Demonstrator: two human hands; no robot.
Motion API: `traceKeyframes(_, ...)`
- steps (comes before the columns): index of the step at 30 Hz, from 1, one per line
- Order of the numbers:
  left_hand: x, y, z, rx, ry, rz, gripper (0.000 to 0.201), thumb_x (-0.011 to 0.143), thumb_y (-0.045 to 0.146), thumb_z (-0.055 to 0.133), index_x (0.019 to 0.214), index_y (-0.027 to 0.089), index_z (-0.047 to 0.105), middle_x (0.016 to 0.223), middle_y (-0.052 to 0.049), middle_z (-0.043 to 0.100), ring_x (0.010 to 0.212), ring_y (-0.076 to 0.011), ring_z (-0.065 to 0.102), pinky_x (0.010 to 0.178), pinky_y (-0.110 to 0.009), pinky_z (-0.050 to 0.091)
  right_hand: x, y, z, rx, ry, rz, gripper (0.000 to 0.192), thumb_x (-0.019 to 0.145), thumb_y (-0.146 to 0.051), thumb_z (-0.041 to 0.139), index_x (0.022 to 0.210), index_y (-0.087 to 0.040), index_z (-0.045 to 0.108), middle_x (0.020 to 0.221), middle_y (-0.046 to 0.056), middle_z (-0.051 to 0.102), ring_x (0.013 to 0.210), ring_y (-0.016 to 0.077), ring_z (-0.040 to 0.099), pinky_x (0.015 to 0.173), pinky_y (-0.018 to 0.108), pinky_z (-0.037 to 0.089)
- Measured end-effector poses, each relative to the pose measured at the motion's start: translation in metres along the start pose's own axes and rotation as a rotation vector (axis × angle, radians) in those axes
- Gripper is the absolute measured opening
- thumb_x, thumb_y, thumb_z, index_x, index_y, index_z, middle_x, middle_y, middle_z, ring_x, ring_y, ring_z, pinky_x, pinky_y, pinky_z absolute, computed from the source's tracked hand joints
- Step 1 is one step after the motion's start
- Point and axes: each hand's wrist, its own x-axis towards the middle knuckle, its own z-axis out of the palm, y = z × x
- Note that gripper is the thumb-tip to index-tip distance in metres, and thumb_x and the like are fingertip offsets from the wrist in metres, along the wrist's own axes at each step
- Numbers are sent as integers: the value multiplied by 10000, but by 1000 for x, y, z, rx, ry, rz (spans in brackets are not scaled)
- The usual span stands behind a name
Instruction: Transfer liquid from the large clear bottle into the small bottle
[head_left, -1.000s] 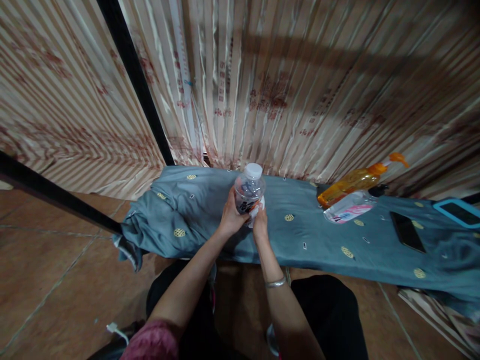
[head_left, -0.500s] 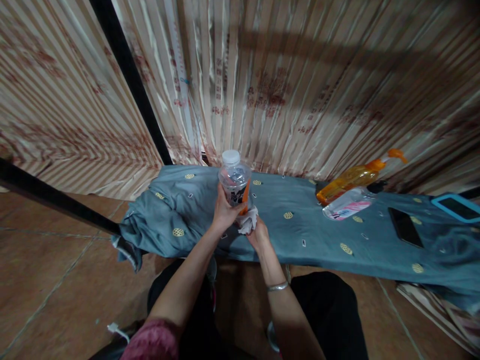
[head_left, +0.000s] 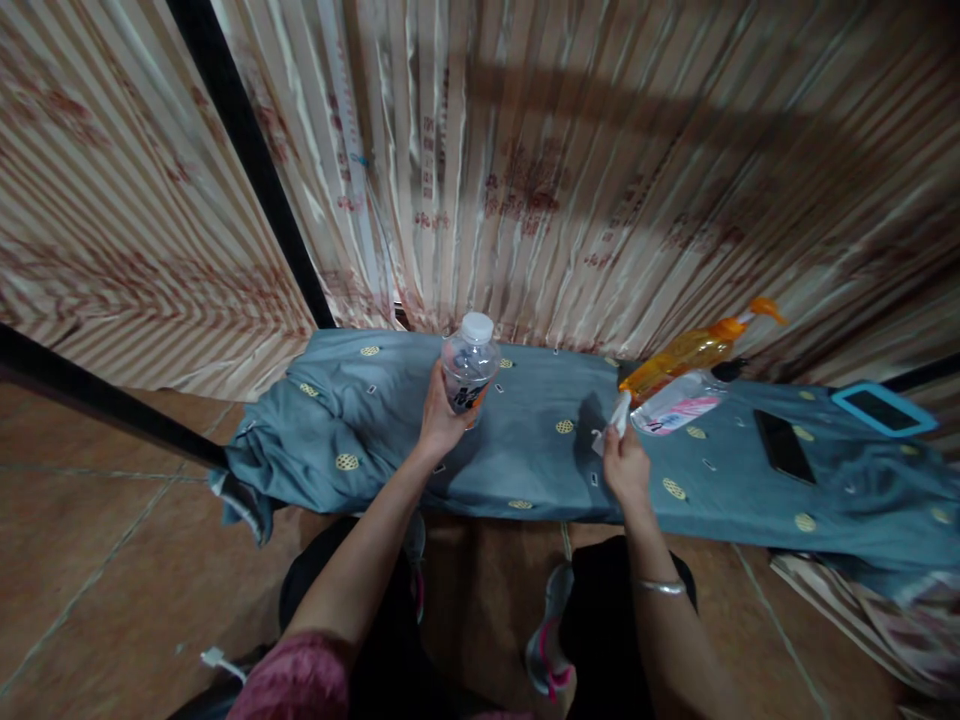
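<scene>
My left hand (head_left: pixel 442 420) is wrapped round a clear plastic bottle (head_left: pixel 471 360) with a white cap and a black and orange label, held upright over the cloth-covered bench. In my right hand (head_left: pixel 627 462), the fingers are closed on a crumpled white tissue (head_left: pixel 616 418). That hand is apart from the left one, close to the lower ends of two bottles lying on their sides. One is an amber pump bottle (head_left: pixel 679 362) with an orange pump head; the other is a clear bottle (head_left: pixel 679 402) with a pink label and dark top.
A blue-grey patterned cloth (head_left: pixel 525 470) covers the narrow bench. Toward its right end lie a black phone (head_left: pixel 783 446) and a blue-framed tablet-like device (head_left: pixel 883 410). Dark metal poles (head_left: pixel 251 150) stand at the left, before a striped curtain (head_left: pixel 525 200). A white plug (head_left: pixel 217 660) is lower left.
My right hand has moved right with the tissue, away from the bottle toward the two lying bottles. My left hand still holds the capped bottle, now tilted slightly differently.
</scene>
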Motion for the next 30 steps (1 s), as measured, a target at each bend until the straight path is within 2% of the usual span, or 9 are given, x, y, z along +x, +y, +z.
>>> traceKeyframes(2,0,-3,1,-4,-2,4,1050,628,161,855,1538,214,336,1571,-159,498,1479,-324,475,1259,-481,377,5,5,13,-134,-27,-92,403,988,-418,661,1319,-194,616,1345,103,617,1153,247,643,972,477,556)
traceKeyframes(4,1,-4,2,-13,-4,5,1065,630,162,852,1551,223,322,1592,-154,476,1493,-320,459,1271,-482,358,4,8,35,-243,-56,-189,395,992,-416,655,1323,-204,616,1368,105,607,1167,247,636,984,479,551)
traceKeyframes(8,2,-3,2,-18,-16,-5,1081,631,169,850,1564,207,307,1606,-169,456,1501,-326,447,1275,-491,347,-9,4,79,-365,-147,-401,415,988,-415,661,1337,-197,608,1372,107,604,1180,256,634,990,491,548)
traceKeyframes(10,2,-2,2,-18,-21,-11,1082,632,174,850,1567,204,305,1606,-174,455,1505,-328,442,1276,-497,344,-22,-1,93,-389,-204,-509,409,990,-411,659,1339,-203,609,1389,108,597,1198,259,627,1005,497,540)
traceKeyframes(13,3,-1,1,-28,-27,-14,1080,642,189,852,1570,224,301,1612,-164,453,1509,-322,437,1280,-505,335,-46,-6,101,-399,-302,-663,413,993,-403,656,1358,-215,604,1430,111,575,1239,269,607,1037,514,523)
traceKeyframes(17,3,1,0,-21,-38,-25,1091,645,207,854,1577,216,287,1609,-168,453,1510,-322,435,1284,-515,325,-72,-3,90,-391,-403,-793,423,995,-390,653,1383,-232,595,1480,113,544,1303,285,571,1082,538,490)
traceKeyframes(21,2,3,-2,-15,-48,-33,1091,641,197,853,1575,235,290,1597,-147,473,1502,-316,444,1280,-507,333,-75,15,57,-400,-429,-825,415,994,-372,657,1378,-224,602,1476,110,552,1328,290,558,1101,552,472)
traceKeyframes(27,1,2,-2,-11,-43,-13,1077,641,178,848,1566,225,299,1575,-149,498,1477,-315,476,1264,-496,359,-37,50,-6,-496,-242,-688,385,994,-393,656,1328,-207,620,1409,109,589,1238,267,610,1042,516,520)
traceKeyframes(30,1,-1,-2,-13,-35,-12,1091,634,186,859,1567,225,297,1569,-153,502,1485,-318,467,1265,-500,355,-11,55,-12,-540,-140,-602,397,991,-408,658,1327,-201,616,1380,107,602,1194,257,628,1008,498,539)
